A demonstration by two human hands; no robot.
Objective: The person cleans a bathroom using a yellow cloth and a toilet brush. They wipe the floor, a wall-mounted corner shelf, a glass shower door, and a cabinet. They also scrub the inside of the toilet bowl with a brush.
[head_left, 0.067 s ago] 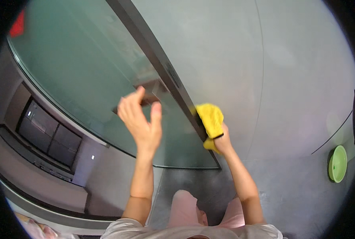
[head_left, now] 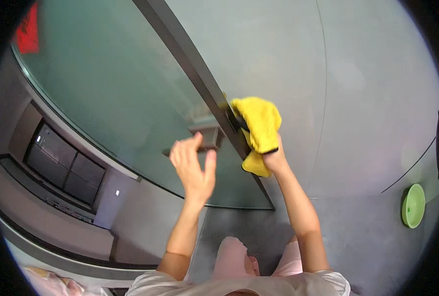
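Observation:
A yellow cloth with dark edging [head_left: 261,123] covers most of my right hand [head_left: 275,158], which is closed around it. The cloth lies against the dark frame [head_left: 199,74] of a glass door, beside a black lock plate [head_left: 233,120]. The fingers inside the cloth are hidden. In front of the greenish glass pane [head_left: 111,84], my left hand [head_left: 194,170] is held up, open, its thumb apart from the fingers. A brownish block-shaped handle [head_left: 211,138] sits just beyond its fingertips; whether they touch it I cannot tell.
A light green basin [head_left: 414,206] stands at the far right by the wall. Pale grey wall panels [head_left: 367,98] rise to the right of the door. A red patch [head_left: 28,29] shows at the glass's upper left, and a dark window [head_left: 64,165] lies beyond the door.
My right hand has moved the cloth up along the door frame, to the height of the lock plate. My left hand has shifted right and slightly down, still open.

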